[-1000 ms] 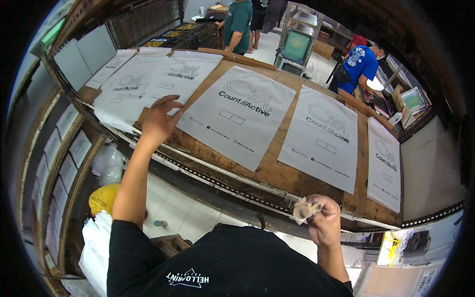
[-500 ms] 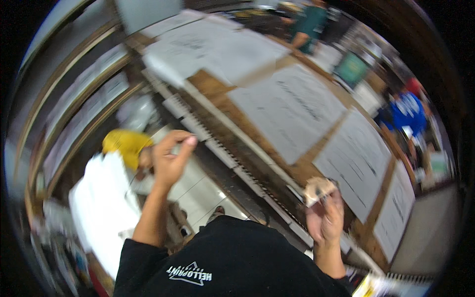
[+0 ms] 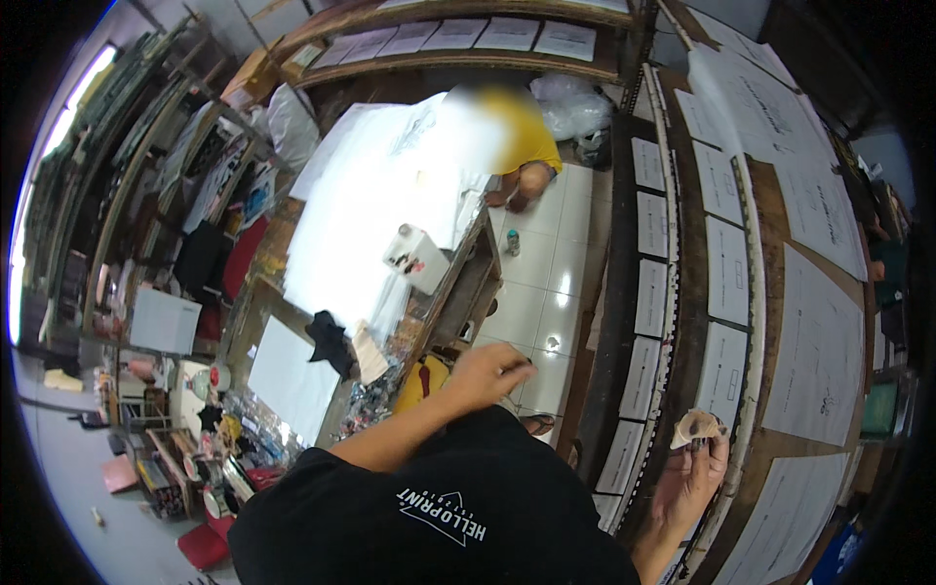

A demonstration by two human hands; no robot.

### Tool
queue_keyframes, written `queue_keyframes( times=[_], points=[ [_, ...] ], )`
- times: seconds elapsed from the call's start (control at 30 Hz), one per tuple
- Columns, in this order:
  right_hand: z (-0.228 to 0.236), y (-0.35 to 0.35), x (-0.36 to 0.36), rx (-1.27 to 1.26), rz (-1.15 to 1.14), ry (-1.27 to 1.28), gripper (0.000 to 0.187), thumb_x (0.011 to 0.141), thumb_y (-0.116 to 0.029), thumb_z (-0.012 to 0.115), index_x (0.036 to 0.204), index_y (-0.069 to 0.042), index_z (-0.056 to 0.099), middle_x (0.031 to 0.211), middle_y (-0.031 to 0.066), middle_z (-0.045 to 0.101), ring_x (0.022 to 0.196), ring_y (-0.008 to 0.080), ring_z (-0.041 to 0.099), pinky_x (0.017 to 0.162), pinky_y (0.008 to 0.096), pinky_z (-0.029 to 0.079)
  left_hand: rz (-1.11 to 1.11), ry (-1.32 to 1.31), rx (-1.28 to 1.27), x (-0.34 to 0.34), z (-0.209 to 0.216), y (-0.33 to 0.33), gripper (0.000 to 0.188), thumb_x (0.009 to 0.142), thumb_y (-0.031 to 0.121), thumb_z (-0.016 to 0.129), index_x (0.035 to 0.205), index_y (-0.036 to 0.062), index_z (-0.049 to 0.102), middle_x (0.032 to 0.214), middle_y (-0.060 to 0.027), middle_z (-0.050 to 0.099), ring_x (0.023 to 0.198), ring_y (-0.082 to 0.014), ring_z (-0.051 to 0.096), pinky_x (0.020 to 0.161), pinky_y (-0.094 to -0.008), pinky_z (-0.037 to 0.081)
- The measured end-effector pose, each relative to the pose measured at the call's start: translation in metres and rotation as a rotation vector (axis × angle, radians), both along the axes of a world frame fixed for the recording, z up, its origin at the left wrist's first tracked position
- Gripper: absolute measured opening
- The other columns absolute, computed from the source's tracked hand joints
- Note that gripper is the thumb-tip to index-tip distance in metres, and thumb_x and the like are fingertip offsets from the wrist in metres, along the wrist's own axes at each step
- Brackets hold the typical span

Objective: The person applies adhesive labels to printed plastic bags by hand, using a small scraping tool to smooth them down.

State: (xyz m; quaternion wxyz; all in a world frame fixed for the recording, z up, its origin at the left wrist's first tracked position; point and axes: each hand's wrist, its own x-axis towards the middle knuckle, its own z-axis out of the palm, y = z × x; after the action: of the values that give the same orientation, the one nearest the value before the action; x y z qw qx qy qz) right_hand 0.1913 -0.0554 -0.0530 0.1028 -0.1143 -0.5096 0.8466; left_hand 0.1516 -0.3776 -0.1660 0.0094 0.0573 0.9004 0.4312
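Observation:
My right hand (image 3: 690,485) is closed around a crumpled beige rag (image 3: 694,427) with dark stains, held up over the shelving at the right. The rag's lower part is hidden by my fingers. In front of my body, my left hand (image 3: 485,377) hangs in the air with its fingers loosely bent and nothing visible in it. Beneath that hand are a yellow item (image 3: 422,382) and the white tiled floor (image 3: 565,278). Close to my right hand lie printed white sheets (image 3: 724,366) on a brown shelf.
Left of centre, a worktable bears large white sheets (image 3: 336,258), a stained white jerrycan (image 3: 417,258), a black cloth (image 3: 330,343) and a beige cloth (image 3: 369,353). A person in yellow (image 3: 531,136) crouches beyond it. A small bottle (image 3: 513,243) stands on the floor. Racks (image 3: 127,185) line the left.
My view has swung left, bringing the worktable and left racks in. My right hand still holds the rag. My left hand has lowered, its fingers now pointing rightward.

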Motion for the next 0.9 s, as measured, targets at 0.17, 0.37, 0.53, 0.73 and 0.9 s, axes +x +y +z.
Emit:
queue_keyframes(
  times=[0.17,0.37,0.53,0.73,0.9],
  points=[
    [-0.011,-0.018,0.000,-0.035,0.044,-0.045,0.026,0.097,-0.009,0.067,0.120,0.001,0.060,0.114,0.0101,0.068,0.104,0.0190,0.067,0.091,0.0338,0.054,0.981,0.297,0.012,-0.019,-0.034,-0.096,0.062,0.077,0.030,0.088,0.116,-0.0049,0.054,0.107,-0.0160,0.054,0.097,-0.0259,0.054,0.079,-0.0379,0.045],
    [-0.006,-0.052,0.004,-0.062,0.055,-0.084,0.023,0.096,-0.008,0.067,0.118,-0.001,0.062,0.113,0.0088,0.068,0.104,0.0186,0.067,0.093,0.0332,0.054,0.815,0.300,0.101,-0.066,-0.098,-0.200,0.078,0.077,0.033,0.089,0.130,-0.0055,0.047,0.125,-0.0219,0.057,0.114,-0.0267,0.057,0.098,-0.0389,0.046],
    [-0.002,-0.074,0.006,-0.184,0.000,-0.070,0.027,0.098,-0.009,0.064,0.122,0.001,0.061,0.117,0.0101,0.067,0.108,0.0207,0.066,0.096,0.0345,0.053,0.761,0.249,0.136,-0.083,-0.087,-0.187,0.047,0.082,0.024,0.086,0.109,-0.0025,0.057,0.099,-0.0121,0.068,0.087,-0.0175,0.060,0.077,-0.0318,0.050],
    [0.013,-0.079,0.016,-0.277,-0.050,-0.029,0.034,0.099,-0.012,0.065,0.130,-0.001,0.058,0.122,0.0080,0.066,0.111,0.0188,0.065,0.099,0.0324,0.052,0.391,0.358,0.421,-0.082,-0.035,-0.163,0.056,0.088,0.012,0.081,0.129,-0.0022,0.045,0.114,-0.0124,0.062,0.102,-0.0213,0.065,0.089,-0.0329,0.053],
    [0.017,-0.084,0.030,-0.278,-0.111,0.007,0.028,0.098,-0.010,0.064,0.126,-0.004,0.060,0.119,0.0071,0.068,0.111,0.0181,0.065,0.098,0.0321,0.053,0.082,0.313,0.615,-0.076,0.032,-0.099,0.063,0.089,0.003,0.076,0.137,-0.0005,0.036,0.127,-0.0144,0.053,0.112,-0.0235,0.062,0.093,-0.0344,0.056]
  ],
)
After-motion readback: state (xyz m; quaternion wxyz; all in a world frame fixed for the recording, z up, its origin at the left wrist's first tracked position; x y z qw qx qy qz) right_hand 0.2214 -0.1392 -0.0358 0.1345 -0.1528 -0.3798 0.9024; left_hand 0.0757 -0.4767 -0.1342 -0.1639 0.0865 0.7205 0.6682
